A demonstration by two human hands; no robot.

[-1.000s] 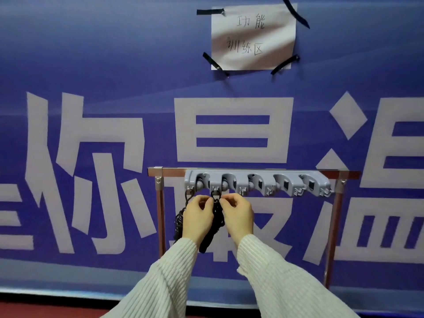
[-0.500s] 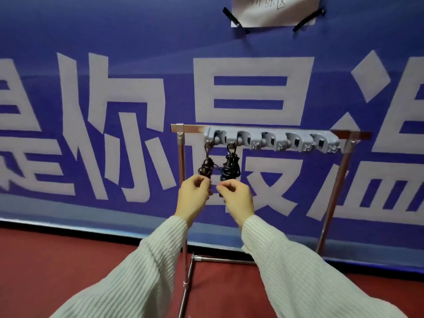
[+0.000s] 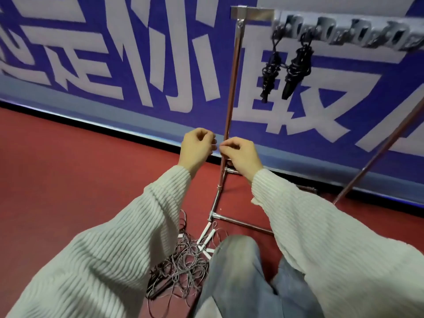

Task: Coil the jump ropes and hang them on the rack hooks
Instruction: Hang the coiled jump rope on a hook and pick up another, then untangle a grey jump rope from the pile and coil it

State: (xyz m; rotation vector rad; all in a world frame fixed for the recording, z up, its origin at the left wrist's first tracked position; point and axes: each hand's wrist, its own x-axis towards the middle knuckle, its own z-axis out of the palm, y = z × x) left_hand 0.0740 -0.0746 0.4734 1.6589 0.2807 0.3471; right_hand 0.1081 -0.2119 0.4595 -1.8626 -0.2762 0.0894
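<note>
Head view: only one camera, looking down and forward; frame is motion-blurred.
Left hand (image 3: 199, 146): fingers curled in, nothing visible inside them, raised in front of the rack post.
Right hand (image 3: 241, 154): fingers curled, fingertips close to the left hand's; can't make out anything pinched, cannot tell for sure.
Hung ropes: two black coiled jump ropes (image 3: 286, 70) dangle side by side from the two leftmost hooks of the grey hook strip (image 3: 344, 31).
Loose ropes: tangled pile of grey cords with white handles (image 3: 185, 265) on the red floor (image 3: 68, 168), beside the rack's base.
Hidden/cut off: hook strip blurred and cut by the right edge; the pile is partly covered by the left sleeve (image 3: 110, 249) and a jeans-clad knee (image 3: 236, 260); can't count the ropes in it.
Rack: metal rack post (image 3: 231, 88) runs down behind the hands to the foot bars; second post (image 3: 378, 154) slants at right.
Behind: blue banner (image 3: 137, 53) with large white characters, cut off on all sides.
</note>
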